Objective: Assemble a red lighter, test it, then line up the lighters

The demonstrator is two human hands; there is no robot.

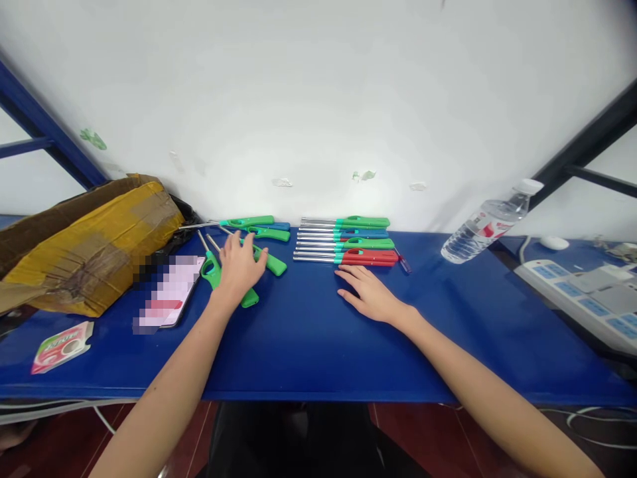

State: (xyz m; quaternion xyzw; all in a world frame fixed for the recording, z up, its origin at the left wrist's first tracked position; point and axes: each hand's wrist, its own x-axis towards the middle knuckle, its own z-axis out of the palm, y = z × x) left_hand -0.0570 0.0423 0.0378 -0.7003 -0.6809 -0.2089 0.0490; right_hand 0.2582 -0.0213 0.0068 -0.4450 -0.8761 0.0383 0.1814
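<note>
Several long lighters with green, blue and red handles form a stacked row (365, 243) at the middle of the blue table, metal tubes pointing left. Just below the lowest red lighter (373, 257) rests my right hand (369, 293), palm down, fingers spread, holding nothing. To the left, several green lighters (273, 261) and a blue one (279, 226) lie loosely at different angles. My left hand (241, 265) is over these, fingers apart and bent, covering part of the green lighters; whether its fingertips touch one is hard to tell.
A cardboard box with yellow tape (99, 245) lies at the left, beside a phone (174, 292) and a small card (62, 346). A water bottle (485, 229) leans at the right near a power strip (577, 292). The wall (318, 99) stands behind the table (318, 352).
</note>
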